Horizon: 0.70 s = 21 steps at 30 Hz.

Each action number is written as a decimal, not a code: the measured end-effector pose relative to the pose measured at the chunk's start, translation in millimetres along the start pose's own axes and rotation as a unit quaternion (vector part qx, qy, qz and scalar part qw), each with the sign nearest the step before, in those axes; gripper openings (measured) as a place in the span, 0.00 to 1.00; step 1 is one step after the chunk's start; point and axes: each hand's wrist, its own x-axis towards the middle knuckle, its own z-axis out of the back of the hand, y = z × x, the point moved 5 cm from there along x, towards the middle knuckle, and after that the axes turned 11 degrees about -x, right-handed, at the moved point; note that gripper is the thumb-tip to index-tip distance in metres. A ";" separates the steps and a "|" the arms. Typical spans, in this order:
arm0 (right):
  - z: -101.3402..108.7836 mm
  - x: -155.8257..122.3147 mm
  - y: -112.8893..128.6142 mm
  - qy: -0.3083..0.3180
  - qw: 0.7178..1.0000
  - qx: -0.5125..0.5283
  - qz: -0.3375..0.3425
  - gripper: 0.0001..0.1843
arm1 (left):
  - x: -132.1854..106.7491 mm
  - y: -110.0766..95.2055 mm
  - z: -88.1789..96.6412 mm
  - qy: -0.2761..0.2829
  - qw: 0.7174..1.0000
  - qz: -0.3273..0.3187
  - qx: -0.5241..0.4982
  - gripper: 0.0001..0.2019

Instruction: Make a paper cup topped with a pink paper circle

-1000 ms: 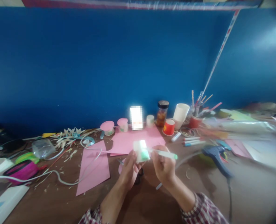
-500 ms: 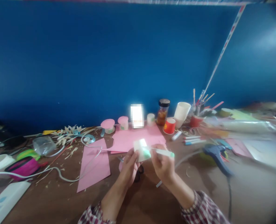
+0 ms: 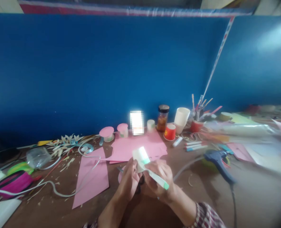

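I see both hands at the centre, over the brown surface (image 3: 190, 205). The left hand (image 3: 129, 180) is curled closed, its fingers gripping the small white cup (image 3: 138, 155), which has a green patch on its side and tilts in the air. The right hand (image 3: 160, 180) is closed in a pinch on the white marker (image 3: 158, 180), whose green end points toward five o'clock; I can't tell whether its tip touches the cup.

Taking the cup as my clock centre, I have a pink sheet (image 3: 91, 182) at nine and a glue gun (image 3: 221, 164) at three. A pink paper stack (image 3: 128, 146) lies at twelve, near the cup. Farther back, two small cups topped with pink discs (image 3: 107, 131) stand between ten and eleven, a dark-lidded jar (image 3: 162, 119) at one, and a red cup (image 3: 170, 133) nearer two. Behind everything rises the blue wall (image 3: 107, 63).
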 end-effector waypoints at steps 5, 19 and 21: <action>-0.3 -2.0 -7.2 -0.008 1.000 0.001 -0.023 0.05 | -1.3 -0.9 -2.4 0.027 1.000 -0.005 0.011 0.17; -3.3 -2.1 -14.2 0.012 0.998 -0.009 -0.061 0.07 | 0.9 2.8 6.7 0.007 1.000 -0.014 0.003 0.16; -3.2 -2.1 -13.9 0.012 0.998 -0.016 -0.053 0.08 | 1.0 3.5 7.2 0.001 1.000 -0.016 -0.006 0.17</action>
